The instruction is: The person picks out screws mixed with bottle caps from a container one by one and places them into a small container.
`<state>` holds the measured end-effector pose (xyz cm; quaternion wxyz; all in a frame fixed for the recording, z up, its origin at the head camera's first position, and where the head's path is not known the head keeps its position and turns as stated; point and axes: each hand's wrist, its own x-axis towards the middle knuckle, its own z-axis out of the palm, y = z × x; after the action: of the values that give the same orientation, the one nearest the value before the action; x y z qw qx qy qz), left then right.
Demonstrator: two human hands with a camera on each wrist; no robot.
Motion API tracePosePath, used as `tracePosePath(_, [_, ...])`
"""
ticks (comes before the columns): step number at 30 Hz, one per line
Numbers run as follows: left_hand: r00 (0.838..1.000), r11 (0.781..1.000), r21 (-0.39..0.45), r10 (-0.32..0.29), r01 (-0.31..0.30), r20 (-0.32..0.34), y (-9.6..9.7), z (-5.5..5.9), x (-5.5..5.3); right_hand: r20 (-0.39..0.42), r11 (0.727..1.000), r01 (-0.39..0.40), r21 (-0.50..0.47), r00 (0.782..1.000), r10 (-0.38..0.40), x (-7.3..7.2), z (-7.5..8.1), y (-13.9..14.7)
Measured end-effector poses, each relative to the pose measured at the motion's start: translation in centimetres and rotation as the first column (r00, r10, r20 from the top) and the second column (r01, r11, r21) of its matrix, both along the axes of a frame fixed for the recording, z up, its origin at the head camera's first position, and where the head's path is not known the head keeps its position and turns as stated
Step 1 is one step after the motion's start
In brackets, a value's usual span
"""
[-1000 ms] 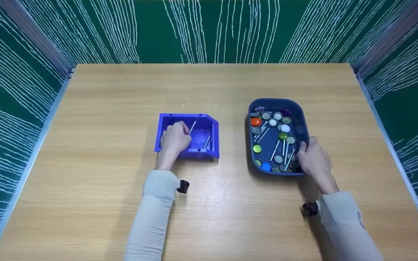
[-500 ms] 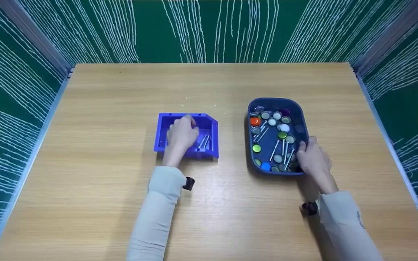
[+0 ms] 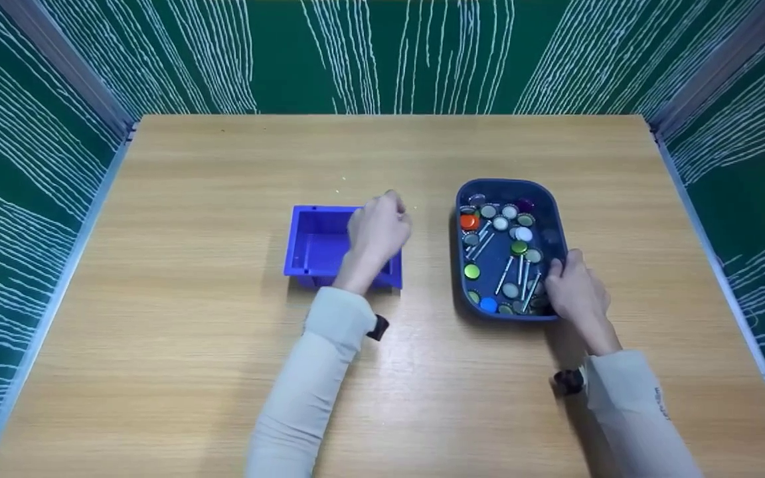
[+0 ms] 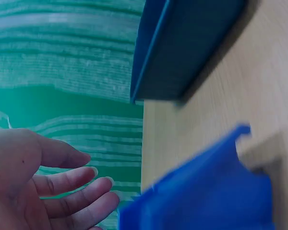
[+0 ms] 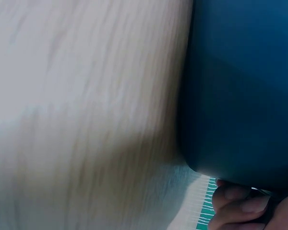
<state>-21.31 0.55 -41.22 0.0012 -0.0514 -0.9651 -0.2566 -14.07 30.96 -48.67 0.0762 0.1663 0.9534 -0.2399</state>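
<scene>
Head view. The left hand is poised over the right half of the bin, shifted right and away from the person. It covers the spot where two screws showed half a second ago. The right hand, unmoved, grips the near right edge of the tray, in which mixed caps and screws lie.

Left wrist view. The left fingers are loosely extended, with nothing visible in them. The screw pinched a second ago has probably been released into the bin, which leaves this hand free; more screws remain in the tray, well apart from it.

Right wrist view. The right fingers curl against the tray's end, consistent with a steadying grip; the table shows alongside.
</scene>
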Motion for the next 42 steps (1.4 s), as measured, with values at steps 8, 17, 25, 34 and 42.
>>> tracePosePath(8, [0.996, 0.995, -0.045, -0.087, 0.087, 0.015, 4.0, 1.2, 0.5, 0.002, 1.000, 0.000, -0.010, 1.000, 0.001, -0.1, 0.0, 0.0])
tracePosePath(17, [0.961, 0.947, -0.230, -0.254, 0.224, -0.112, 8.7, -1.0, 2.2, -0.012, 1.000, 0.009, -0.008, 1.000, -0.009, 0.1, -0.2, -0.1])
tracePosePath(25, [0.932, 0.944, -0.217, -0.296, 0.251, -0.210, 11.2, -3.3, 3.7, -0.006, 1.000, 0.009, -0.009, 1.000, -0.009, 0.1, -0.1, 0.0])
tracePosePath(34, [0.920, 0.911, -0.329, -0.328, 0.248, -0.215, 13.6, -5.7, 4.8, -0.003, 1.000, 0.019, -0.022, 1.000, -0.019, 0.0, -0.1, 0.0])
tracePosePath(42, [0.921, 0.847, -0.439, -0.377, 0.300, -0.097, 14.3, -7.1, 4.7, -0.011, 1.000, 0.013, -0.015, 1.000, -0.013, -0.1, -0.1, 0.0])
